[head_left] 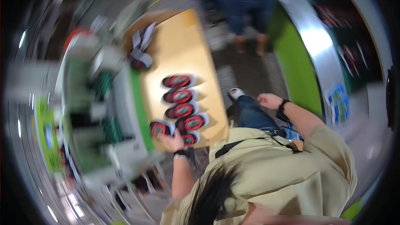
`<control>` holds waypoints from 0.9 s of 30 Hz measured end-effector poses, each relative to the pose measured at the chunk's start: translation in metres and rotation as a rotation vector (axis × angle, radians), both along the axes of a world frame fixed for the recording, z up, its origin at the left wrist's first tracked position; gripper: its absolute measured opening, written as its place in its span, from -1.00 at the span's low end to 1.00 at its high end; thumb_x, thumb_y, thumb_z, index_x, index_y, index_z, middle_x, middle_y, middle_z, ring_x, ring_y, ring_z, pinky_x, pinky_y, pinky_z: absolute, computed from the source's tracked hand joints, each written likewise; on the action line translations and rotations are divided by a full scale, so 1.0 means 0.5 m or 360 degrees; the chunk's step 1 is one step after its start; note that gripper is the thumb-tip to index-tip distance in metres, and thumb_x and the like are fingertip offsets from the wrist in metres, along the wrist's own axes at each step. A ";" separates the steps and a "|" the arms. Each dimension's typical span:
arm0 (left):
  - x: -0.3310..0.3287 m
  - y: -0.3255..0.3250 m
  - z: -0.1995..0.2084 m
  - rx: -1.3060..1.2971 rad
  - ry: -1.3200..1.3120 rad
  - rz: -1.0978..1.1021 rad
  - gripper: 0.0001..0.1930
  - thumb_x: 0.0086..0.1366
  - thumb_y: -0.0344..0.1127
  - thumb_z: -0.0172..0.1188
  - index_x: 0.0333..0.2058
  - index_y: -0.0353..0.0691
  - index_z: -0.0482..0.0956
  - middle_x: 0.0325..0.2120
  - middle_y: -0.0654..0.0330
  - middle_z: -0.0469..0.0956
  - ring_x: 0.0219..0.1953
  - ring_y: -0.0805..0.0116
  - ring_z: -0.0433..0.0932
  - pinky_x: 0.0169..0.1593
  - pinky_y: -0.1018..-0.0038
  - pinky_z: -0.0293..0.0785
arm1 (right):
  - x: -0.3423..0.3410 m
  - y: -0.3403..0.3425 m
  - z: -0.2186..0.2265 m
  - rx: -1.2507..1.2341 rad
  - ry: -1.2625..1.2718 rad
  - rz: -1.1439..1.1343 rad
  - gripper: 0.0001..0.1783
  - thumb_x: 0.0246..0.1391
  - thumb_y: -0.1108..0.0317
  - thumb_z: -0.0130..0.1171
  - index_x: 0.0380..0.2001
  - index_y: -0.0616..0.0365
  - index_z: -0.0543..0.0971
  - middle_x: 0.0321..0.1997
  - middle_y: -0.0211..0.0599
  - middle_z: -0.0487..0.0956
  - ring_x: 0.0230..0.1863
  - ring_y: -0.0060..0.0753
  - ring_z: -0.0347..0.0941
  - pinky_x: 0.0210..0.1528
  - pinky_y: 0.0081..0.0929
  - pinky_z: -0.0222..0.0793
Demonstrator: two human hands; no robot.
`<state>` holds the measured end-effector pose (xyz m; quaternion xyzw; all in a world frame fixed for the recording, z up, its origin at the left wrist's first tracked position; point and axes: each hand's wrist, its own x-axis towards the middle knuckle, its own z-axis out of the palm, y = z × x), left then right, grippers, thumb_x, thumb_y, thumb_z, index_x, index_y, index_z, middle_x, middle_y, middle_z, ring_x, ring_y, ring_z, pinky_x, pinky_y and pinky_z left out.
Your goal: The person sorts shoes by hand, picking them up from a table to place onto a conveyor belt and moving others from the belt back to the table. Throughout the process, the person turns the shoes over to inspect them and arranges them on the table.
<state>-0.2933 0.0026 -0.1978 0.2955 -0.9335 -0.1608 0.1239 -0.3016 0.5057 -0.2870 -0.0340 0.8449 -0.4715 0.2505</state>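
That black-and-red shoe piece (161,128) with the whitish edge, kinda blurry, is just left of a column of similar pieces (183,110), lower-left of center. Left hand (174,142)'s clamped on it; right hand (271,101), center-right, looks curled in.

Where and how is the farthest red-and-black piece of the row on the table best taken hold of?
The right hand might best come from the right and set its grip on the white end: the farthest piece lies crosswise, white end toward that side, while its neighbour sits close on the near side. Blur hides the finer edges.
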 end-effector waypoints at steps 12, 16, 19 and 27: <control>0.024 0.046 0.047 0.0560 -0.0031 0.0365 0.13 0.08 -0.13 0.35 0.46 -0.09 -0.28 0.26 -0.02 0.35 0.27 0.02 0.36 0.28 -0.11 0.06 | -0.469 -0.334 0.259 -0.0069 0.0785 0.0685 -0.83 0.14 0.47 0.09 -0.19 0.22 0.56 -0.29 -0.09 0.54 -0.21 -0.03 0.52 -0.12 -0.29 0.44; 0.027 0.037 0.041 0.0667 0.0074 0.0330 0.15 0.06 -0.15 0.36 0.46 -0.06 -0.27 0.25 -0.02 0.37 0.26 0.04 0.37 0.29 0.00 0.02 | -0.540 -0.470 0.249 -0.0419 0.0887 0.0845 -0.79 0.17 0.46 0.10 -0.13 0.24 0.52 -0.17 -0.07 0.49 -0.09 -0.07 0.46 0.00 -0.30 0.41; 0.018 0.048 0.055 0.0616 -0.0055 0.0428 0.18 0.02 -0.18 0.39 0.47 -0.03 -0.28 0.26 0.04 0.38 0.26 0.08 0.38 0.30 0.05 0.01 | -0.575 -0.524 0.228 -0.0438 0.0874 0.0932 -0.79 0.12 0.48 0.12 -0.14 0.23 0.52 -0.14 -0.10 0.47 -0.04 -0.03 0.42 0.07 -0.27 0.35; 0.021 0.048 0.070 0.0681 -0.0156 0.0450 0.16 0.03 -0.17 0.40 0.46 -0.02 -0.24 0.30 0.02 0.29 0.36 0.06 0.24 0.34 -0.04 -0.07 | -0.767 -0.701 0.264 0.0002 0.1418 0.0778 -0.31 -0.11 0.42 0.33 0.17 0.12 0.38 0.18 -0.03 0.36 0.23 0.10 0.26 0.27 -0.16 0.22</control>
